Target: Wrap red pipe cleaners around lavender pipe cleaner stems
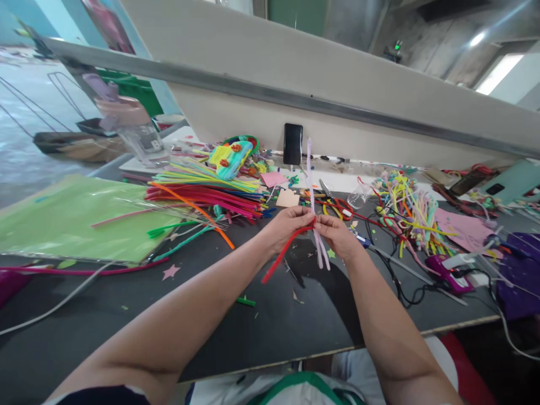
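My left hand (288, 224) and my right hand (337, 233) meet above the dark table (261, 320), fingers pinched together. Between them they hold a red pipe cleaner (282, 254), which slants down to the left, and pale pink pipe cleaners (311, 185), which stand upright and hang below the hands. The red one crosses the pink ones right at my fingertips.
A heap of coloured pipe cleaners (202, 194) lies at the back left beside green sheets in plastic (71, 219). A phone (292, 144) leans on the back panel. Tangled pipe cleaners (405, 211), pink paper (462, 228), cables and a purple glue gun (447, 270) crowd the right.
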The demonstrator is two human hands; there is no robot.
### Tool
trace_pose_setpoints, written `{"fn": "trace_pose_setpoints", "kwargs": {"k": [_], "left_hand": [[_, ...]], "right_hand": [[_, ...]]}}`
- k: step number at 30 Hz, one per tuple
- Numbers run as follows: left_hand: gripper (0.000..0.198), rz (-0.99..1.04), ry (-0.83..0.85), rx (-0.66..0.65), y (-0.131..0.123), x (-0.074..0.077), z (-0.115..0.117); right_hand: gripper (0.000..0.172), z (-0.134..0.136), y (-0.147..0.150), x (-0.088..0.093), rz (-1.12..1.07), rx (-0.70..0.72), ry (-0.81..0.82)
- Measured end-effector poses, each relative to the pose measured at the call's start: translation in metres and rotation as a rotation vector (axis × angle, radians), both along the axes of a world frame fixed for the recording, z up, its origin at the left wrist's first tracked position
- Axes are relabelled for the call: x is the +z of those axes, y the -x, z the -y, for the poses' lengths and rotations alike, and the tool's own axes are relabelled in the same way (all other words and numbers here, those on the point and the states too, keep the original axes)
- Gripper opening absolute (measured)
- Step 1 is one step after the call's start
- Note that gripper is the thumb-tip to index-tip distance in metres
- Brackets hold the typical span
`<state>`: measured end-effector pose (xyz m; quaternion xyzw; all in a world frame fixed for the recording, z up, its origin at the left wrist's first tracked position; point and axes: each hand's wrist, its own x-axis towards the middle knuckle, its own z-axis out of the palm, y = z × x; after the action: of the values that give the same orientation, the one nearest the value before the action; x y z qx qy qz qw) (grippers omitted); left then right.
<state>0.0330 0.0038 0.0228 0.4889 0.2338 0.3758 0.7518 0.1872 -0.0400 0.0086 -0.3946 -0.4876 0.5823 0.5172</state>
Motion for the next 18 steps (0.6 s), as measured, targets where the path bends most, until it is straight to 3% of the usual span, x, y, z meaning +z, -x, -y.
{"fn": "trace_pose_setpoints", "kwargs": {"k": [5,14,18], "left_hand": [[0.03,-0.087,-0.055,0.059,-0.001,-0.004,-0.003],[0.031,-0.017,-0.122,0.035,-0.003,-0.015,-0.003],[0.024,0.013,-0.096,0.128,-0.005,-0.013,-0.001]], "right_hand": [[0.02,-0.003,-0.005,-0.003,0.068,-0.108,-0.07],[0.026,-0.003,0.003,-0.007,-0.12,-0.05,-0.014],[0.022,-0.006,0.009,-0.01,-0.138,-0.069,0.036]]}}
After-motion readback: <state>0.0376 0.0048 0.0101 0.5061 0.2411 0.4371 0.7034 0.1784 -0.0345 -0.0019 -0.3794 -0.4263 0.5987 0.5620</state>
